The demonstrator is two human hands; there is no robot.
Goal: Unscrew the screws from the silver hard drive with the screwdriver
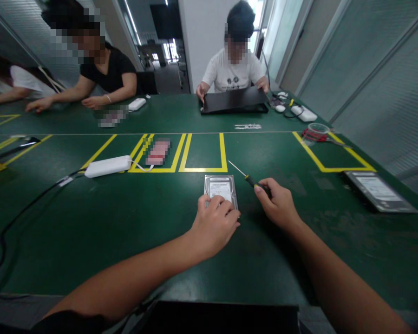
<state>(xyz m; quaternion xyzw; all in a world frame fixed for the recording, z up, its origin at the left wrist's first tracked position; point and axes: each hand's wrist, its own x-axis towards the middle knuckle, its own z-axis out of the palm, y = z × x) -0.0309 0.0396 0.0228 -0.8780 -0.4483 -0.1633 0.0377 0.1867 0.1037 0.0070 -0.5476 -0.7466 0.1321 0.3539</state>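
A silver hard drive (pixel 220 186) with a white label lies flat on the green table in front of me. My left hand (pixel 216 220) covers its near part, with curled fingers gripping it; that end is mostly hidden. To the right, my right hand (pixel 277 202) is closed around the black and yellow handle of a screwdriver (pixel 252 181). The bare shaft points forward and left, its tip above the table beyond the drive's right side and apart from it.
Another hard drive (pixel 379 191) lies at the right. A white power strip (pixel 107 166) with a black cable and a phone (pixel 158 152) are at the left. Beyond yellow tape outlines, a person (pixel 235 69) holds a black panel (pixel 233 99). A clear cup (pixel 315 132) stands back right.
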